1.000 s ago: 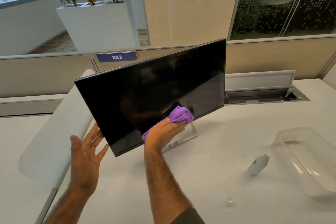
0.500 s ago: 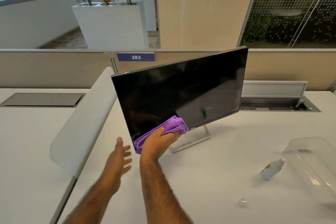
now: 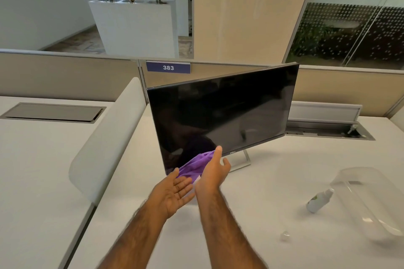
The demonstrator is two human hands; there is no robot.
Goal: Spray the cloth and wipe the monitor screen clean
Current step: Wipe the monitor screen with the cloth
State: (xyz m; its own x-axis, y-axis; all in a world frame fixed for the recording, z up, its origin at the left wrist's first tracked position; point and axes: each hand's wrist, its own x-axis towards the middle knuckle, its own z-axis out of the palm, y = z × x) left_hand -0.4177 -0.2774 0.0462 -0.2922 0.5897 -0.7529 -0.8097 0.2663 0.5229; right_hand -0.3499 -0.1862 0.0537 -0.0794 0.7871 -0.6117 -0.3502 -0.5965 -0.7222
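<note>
Since half a second ago the left hand (image 3: 175,192) has come in from the side and now lies palm up, fingers spread, just under the purple cloth (image 3: 196,164). The right hand (image 3: 213,172) has opened too; its fingers only lean on the cloth and no longer press it flat on the monitor screen (image 3: 218,116). The cloth hangs at the lower left corner of the screen, between both hands, and neither hand really grips it. The risk is that the cloth slips down to the tabletop (image 3: 251,203) during this change of hands, because both are open. The monitor stands tilted on a thin stand (image 3: 242,162), so a hard push at the corner can turn or tip it. The spray bottle (image 3: 320,201) lies well apart, beside a clear tub (image 3: 371,201).
</note>
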